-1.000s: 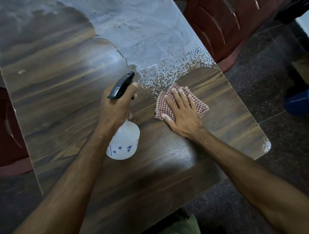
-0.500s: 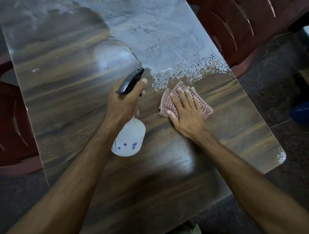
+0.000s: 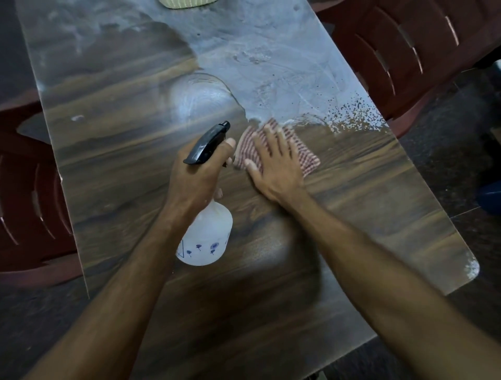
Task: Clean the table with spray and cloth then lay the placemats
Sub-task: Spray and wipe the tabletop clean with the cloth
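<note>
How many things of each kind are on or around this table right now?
Spray bottle: 1, gripped by the left hand
Checked cloth: 1, under the flat right hand
Placemat: 1, only its edge shows at the table's far end
Red chairs: 2, one at the right, one at the left
Total: 5

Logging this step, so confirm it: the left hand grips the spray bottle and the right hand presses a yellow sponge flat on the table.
One thing is wrong. The head view shows the right hand pressing a red and white checked cloth, not a yellow sponge, flat on the table. The left hand does grip the spray bottle.
</note>
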Demonstrator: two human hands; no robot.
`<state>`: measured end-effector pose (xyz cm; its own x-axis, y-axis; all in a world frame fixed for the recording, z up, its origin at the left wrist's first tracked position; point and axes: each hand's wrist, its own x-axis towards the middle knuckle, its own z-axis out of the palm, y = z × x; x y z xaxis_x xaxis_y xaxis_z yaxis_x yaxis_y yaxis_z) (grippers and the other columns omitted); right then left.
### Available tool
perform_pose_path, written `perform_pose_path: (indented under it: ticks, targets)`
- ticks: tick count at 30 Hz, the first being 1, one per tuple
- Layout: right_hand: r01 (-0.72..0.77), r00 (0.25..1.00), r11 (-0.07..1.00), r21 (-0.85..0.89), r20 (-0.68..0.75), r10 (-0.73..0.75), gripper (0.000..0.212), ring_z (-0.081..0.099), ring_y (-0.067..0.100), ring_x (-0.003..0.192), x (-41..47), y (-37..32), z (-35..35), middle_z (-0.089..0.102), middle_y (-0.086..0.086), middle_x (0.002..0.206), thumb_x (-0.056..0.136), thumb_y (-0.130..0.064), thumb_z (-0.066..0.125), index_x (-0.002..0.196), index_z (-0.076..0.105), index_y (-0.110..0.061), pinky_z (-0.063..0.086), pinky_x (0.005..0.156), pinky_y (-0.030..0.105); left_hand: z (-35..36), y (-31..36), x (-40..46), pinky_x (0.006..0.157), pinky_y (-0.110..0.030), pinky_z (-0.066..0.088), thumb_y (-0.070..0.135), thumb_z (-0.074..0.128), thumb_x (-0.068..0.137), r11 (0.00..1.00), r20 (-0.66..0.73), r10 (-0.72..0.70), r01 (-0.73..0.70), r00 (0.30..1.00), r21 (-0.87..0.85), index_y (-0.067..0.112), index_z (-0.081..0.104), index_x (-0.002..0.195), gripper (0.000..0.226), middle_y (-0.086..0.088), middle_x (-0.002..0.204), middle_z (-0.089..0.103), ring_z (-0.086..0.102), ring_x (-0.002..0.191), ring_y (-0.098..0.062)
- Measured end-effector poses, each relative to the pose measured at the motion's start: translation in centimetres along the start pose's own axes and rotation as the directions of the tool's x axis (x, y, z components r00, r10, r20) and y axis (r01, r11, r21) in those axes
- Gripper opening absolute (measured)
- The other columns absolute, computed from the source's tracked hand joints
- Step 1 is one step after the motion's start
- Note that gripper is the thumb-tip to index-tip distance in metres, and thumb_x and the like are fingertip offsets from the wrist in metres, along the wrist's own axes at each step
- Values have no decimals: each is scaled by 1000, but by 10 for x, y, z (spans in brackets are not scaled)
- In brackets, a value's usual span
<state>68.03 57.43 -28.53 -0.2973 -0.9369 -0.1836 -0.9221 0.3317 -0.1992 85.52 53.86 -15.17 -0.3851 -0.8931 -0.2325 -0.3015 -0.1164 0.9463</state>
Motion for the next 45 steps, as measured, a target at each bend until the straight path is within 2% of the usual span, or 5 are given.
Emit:
perform_pose_path:
  ticks: [12,21,28,37,45]
  targets:
    - [-199,979,980,-6,-40,199,73,-4,29,153,12,83,-16,0,9,167,97,-62,15,159,10,-24,-2,123,51,8,6,-4,43,-25,43,31,62,96,1000,-59,-23,23,998,6,17,65,95,15,-18,95,69,53,43,-7]
    - [160,986,986,-35,56,-158,68,-1,22,153,-53,82,-1,4,1,167,98,-62,20,157,13,-30,4,123,48,64,21,8,41,-24,43,28,62,96,999,-93,-40,40,995,-9,19,66,98,10,-12,89,67,53,46,-5]
    - [-139,990,990,-29,-27,138,72,-2,25,153,11,200,-34,0,4,167,95,-65,15,158,10,-30,0,123,51,106,20,28,43,-28,47,34,64,95,991,-101,-59,70,993,113,5,67,103,31,-22,92,66,57,57,-16]
    - [-132,982,991,18,-133,133,71,7,29,153,28,207,-33,14,8,165,95,-58,24,157,21,-25,5,122,50,152,52,62,57,-57,53,46,62,87,967,-161,-4,45,987,252,-2,62,76,49,-25,73,62,60,64,-44]
    - [-123,980,992,14,-153,124,70,12,30,152,29,207,-30,18,8,165,94,-58,30,156,26,-24,12,121,54,165,77,97,65,-51,54,52,62,79,958,-284,-64,138,957,252,-3,64,85,55,-23,85,68,55,55,-26]
